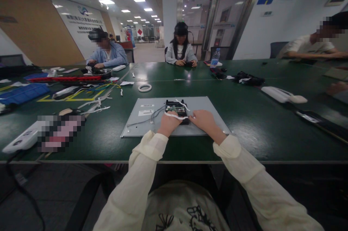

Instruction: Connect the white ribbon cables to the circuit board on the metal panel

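A flat grey panel (148, 124) lies on the green table in front of me. On its middle sits a black frame (185, 120) with a green circuit board (175, 108). A strip of white tape (178, 117) curves across the board's near side. My right hand (204, 120) is closed, its fingertips pinching the right end of the strip. At the frame's near left corner my left hand (171, 123) is closed on the other part of the strip; its fingertips are partly hidden. A second white strip (183, 105) crosses the board's far right. Grey cables (146, 120) run left over the panel.
A white tape roll (145, 88) lies beyond the panel. To the left are white power strips (23, 140), loose tape strips (96, 106) and a blue tray (23, 93). Another white power strip (277, 94) lies to the right. Several people sit around the table.
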A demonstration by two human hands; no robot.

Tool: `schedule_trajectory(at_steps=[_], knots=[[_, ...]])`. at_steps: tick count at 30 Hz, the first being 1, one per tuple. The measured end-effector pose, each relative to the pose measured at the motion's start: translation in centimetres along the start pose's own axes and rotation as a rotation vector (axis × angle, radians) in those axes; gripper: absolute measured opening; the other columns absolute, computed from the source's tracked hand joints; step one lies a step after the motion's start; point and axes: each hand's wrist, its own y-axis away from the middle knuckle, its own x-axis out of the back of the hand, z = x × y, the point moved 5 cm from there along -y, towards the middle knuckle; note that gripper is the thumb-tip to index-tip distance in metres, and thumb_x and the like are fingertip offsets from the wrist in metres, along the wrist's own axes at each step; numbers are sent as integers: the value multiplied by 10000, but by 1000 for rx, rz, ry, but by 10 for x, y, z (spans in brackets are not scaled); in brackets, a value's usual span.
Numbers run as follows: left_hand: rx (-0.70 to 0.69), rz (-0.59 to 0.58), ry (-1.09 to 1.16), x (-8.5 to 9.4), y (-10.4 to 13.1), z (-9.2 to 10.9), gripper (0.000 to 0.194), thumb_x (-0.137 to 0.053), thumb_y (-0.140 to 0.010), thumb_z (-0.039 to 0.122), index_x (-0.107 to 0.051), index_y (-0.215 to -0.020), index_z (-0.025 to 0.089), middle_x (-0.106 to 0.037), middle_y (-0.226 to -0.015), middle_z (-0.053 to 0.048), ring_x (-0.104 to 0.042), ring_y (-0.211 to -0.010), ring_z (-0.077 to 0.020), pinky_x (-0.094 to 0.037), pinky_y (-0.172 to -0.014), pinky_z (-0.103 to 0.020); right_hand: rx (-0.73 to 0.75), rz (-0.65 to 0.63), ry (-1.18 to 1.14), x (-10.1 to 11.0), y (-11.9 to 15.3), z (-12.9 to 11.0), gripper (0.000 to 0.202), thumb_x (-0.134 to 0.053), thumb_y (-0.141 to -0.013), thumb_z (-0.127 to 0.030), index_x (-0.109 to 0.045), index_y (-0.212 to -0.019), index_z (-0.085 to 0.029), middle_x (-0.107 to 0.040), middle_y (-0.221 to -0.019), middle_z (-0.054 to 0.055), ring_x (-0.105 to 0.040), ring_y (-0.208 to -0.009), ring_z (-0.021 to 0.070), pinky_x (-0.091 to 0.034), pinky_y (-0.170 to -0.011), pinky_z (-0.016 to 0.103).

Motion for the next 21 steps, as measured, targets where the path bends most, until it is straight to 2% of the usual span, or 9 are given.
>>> schedule_trajectory(at_steps=[6,10,14,18,21], knots=[[-2,2,-8,-1,1,-4,466,-458,-824,525,-645,-807,99,-649,-790,-136,-612,-847,-240,-441,-686,-294,-7,-1,10,0,0,1,381,-396,-865,-421,-662,-845,-150,-648,-839,106,-594,-803,199,-361,-631,248],[42,10,-33,-2,5,-12,427,-455,-836,488,-646,-824,107,-651,-799,-130,-613,-832,-243,-445,-675,-302,-56,12,34,-1,0,9,342,-393,-866,-356,-656,-847,-138,-643,-849,113,-589,-797,194,-348,-620,249],[58,6,-65,1,7,-21,390,-448,-848,428,-646,-827,93,-654,-846,-146,-610,-853,-249,-448,-690,-304,-56,120,-11,5,1,15,297,-376,-872,-286,-633,-809,-151,-633,-814,96,-571,-776,182,-326,-610,249],[56,-16,-91,5,7,-26,313,-450,-851,342,-644,-827,97,-657,-855,-137,-610,-860,-240,-452,-716,-299,90,272,-271,17,4,3,301,-375,-890,-322,-606,-795,-156,-616,-762,64,-542,-741,152,-338,-646,233],[37,-13,-105,9,7,-24,302,-434,-860,324,-644,-820,111,-661,-839,-126,-613,-855,-234,-456,-723,-299,214,278,-592,22,4,-11,302,-374,-897,-345,-605,-879,-152,-626,-827,47,-545,-755,130,-366,-649,204]])
